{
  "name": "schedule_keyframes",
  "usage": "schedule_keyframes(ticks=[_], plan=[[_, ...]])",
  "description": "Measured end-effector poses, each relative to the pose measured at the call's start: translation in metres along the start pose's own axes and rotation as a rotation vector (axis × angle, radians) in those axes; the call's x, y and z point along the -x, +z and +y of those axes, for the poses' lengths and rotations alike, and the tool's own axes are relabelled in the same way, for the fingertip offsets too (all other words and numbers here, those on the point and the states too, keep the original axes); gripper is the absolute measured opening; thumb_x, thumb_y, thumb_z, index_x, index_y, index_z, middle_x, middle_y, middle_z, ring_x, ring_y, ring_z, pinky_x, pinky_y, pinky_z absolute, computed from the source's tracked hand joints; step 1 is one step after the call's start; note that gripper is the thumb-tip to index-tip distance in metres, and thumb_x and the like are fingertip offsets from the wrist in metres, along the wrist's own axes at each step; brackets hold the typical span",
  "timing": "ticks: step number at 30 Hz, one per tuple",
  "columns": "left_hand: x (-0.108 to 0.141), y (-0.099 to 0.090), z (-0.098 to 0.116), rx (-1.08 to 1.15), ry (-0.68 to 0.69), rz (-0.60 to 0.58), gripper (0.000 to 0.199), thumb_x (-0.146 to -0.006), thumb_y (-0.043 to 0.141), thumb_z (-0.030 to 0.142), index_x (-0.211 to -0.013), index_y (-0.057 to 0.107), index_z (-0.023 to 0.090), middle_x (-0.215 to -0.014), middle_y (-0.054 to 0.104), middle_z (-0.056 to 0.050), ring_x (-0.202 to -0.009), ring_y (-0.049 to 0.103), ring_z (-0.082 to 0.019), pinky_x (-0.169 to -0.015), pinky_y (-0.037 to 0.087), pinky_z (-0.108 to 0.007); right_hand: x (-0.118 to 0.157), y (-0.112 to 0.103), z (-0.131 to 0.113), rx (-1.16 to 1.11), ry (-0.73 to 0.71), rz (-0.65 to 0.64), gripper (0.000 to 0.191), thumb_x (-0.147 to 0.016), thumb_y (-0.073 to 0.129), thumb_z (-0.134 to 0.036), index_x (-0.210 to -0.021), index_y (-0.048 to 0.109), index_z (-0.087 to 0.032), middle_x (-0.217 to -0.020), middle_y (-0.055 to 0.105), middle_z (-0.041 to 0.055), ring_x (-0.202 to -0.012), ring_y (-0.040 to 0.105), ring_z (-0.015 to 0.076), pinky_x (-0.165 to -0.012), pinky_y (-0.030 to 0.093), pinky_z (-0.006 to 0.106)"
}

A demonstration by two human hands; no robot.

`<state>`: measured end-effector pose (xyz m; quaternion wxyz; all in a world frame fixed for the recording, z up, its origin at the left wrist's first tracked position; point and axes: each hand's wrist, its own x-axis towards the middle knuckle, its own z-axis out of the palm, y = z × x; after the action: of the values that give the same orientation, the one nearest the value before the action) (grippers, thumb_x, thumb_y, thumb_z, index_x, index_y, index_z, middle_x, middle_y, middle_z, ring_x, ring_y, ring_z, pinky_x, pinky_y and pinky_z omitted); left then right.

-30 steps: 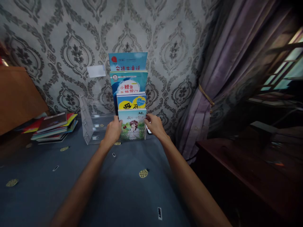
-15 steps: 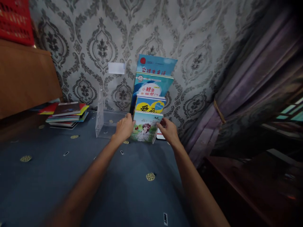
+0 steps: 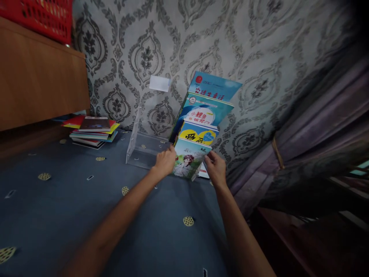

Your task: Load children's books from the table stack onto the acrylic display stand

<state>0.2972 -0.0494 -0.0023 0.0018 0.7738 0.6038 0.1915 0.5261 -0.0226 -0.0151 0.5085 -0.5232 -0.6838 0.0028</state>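
Note:
A picture book [image 3: 187,159] with a girl on its green and pale blue cover stands at the front of a clear plastic book rack [image 3: 140,164]. My left hand [image 3: 165,161] is closed on its left edge. The fingers of my right hand [image 3: 216,167] pinch its upper right edge. Behind it, in steps, rise a yellow and blue book [image 3: 198,132], a teal book [image 3: 201,109] and a taller blue book [image 3: 217,86], all partly covered. The left side of the rack holds no books. My fingertips are partly hidden by the front cover's edges.
A stack of books and booklets [image 3: 93,132] lies at the left, by a wooden cabinet [image 3: 43,73] with a red plastic basket [image 3: 49,19] on top. The blue patterned cloth [image 3: 138,231] covers the surface. A patterned wall stands behind, and a tied purple curtain [image 3: 288,138] hangs at right.
The head view has turned and tilted, so the rack and books appear further right and slanted. Both hands stay at the front book's edges.

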Motion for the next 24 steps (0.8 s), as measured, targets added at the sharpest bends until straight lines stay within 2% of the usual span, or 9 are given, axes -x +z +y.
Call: schedule_keyframes(ticks=[6, 16, 19, 22, 24], plan=[[0.0013, -0.0007, -0.0002, 0.017, -0.007, 0.014, 0.045, -0.102, 0.031, 0.018, -0.144, 0.036, 0.004, -0.117, 0.069, -0.024, -0.108, 0.07, -0.028, -0.086, 0.055, -0.036, 0.001, 0.0003, -0.0017, 0.031, 0.018, 0.003, 0.032, -0.08, 0.049, -0.041, -0.088, 0.068, -0.017, -0.083, 0.072, 0.009, -0.077, 0.065, 0.0255, -0.07, 0.048, 0.034], [-0.0025, 0.0052, -0.0023, 0.011, 0.021, 0.015, 0.047, -0.099, 0.038, 0.015, -0.145, 0.036, 0.005, -0.114, 0.069, -0.023, -0.108, 0.07, -0.029, -0.087, 0.054, -0.037, 0.0016, 0.0025, -0.0012, 0.094, 0.008, 0.015, 0.031, -0.081, 0.047, -0.041, -0.084, 0.066, -0.017, -0.079, 0.07, 0.0088, -0.072, 0.063, 0.0245, -0.068, 0.049, 0.034], [-0.0022, 0.0031, -0.0016, 0.031, 0.012, 0.009, 0.06, -0.097, 0.037, 0.011, -0.154, 0.02, 0.003, -0.108, 0.072, -0.023, -0.104, 0.071, -0.03, -0.086, 0.054, -0.038, 0.0033, 0.0066, 0.0008, 0.083, 0.009, 0.085, 0.038, -0.08, 0.049, -0.039, -0.104, 0.068, -0.016, -0.086, 0.071, 0.0102, -0.076, 0.064, 0.0256, -0.07, 0.052, 0.037], [-0.0022, 0.0023, -0.0009, 0.054, -0.007, 0.015, 0.08, -0.092, 0.039, 0.007, -0.157, -0.006, 0.004, -0.102, 0.074, -0.021, -0.099, 0.072, -0.029, -0.085, 0.053, -0.036, 0.0057, 0.009, -0.0017, 0.088, 0.001, 0.142, 0.057, -0.083, 0.049, -0.034, -0.137, 0.054, -0.015, -0.104, 0.068, 0.0129, -0.081, 0.064, 0.0248, -0.075, 0.055, 0.04], [-0.0027, 0.0037, -0.0013, 0.071, -0.011, 0.022, 0.085, -0.091, 0.038, 0.007, -0.156, -0.016, 0.007, -0.101, 0.074, -0.02, -0.097, 0.073, -0.029, -0.084, 0.053, -0.036, 0.0073, 0.0086, -0.0068, 0.149, -0.031, 0.165, 0.062, -0.085, 0.048, -0.03, -0.146, 0.046, -0.017, -0.113, 0.063, 0.0139, -0.086, 0.063, 0.0242, -0.078, 0.055, 0.04]])
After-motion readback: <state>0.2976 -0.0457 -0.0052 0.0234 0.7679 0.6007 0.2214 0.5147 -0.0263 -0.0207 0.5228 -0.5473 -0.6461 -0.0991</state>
